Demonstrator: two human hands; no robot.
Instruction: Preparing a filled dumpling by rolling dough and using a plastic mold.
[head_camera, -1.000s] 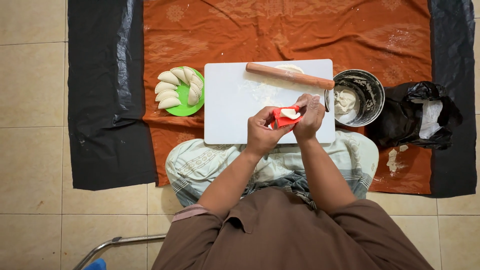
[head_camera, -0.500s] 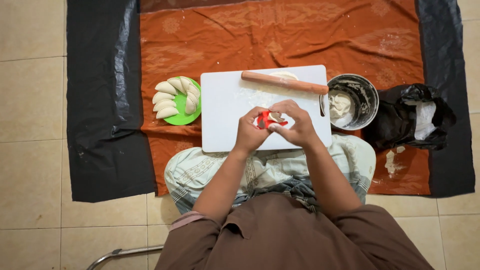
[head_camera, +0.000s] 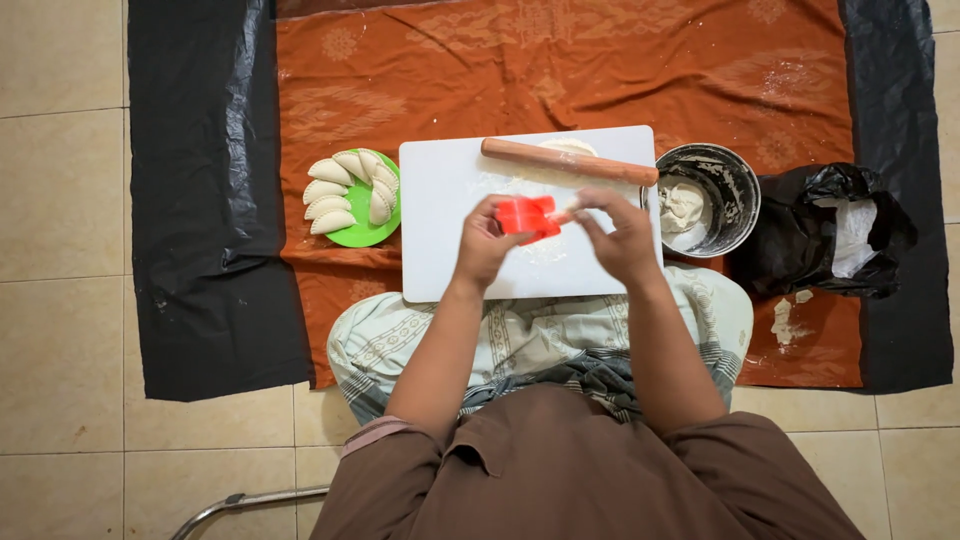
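Note:
My left hand (head_camera: 483, 243) grips a red hinged dumpling press (head_camera: 527, 215) over the white cutting board (head_camera: 440, 260). My right hand (head_camera: 619, 233) is beside it on the right, fingertips touching the press's edge with a bit of pale dough between them. A wooden rolling pin (head_camera: 568, 161) lies across the far edge of the board, with a flat piece of dough behind it. The inside of the press is hidden.
A green plate (head_camera: 361, 218) with several folded dumplings sits left of the board. A metal bowl (head_camera: 708, 198) holding dough stands to the right, next to a black plastic bag (head_camera: 823, 232). An orange cloth (head_camera: 560, 70) over black sheeting covers the tiled floor.
The press, open with dough in it a second ago, is now folded shut between my hands. My hands shifted slightly over the board and the camera view moved a little.

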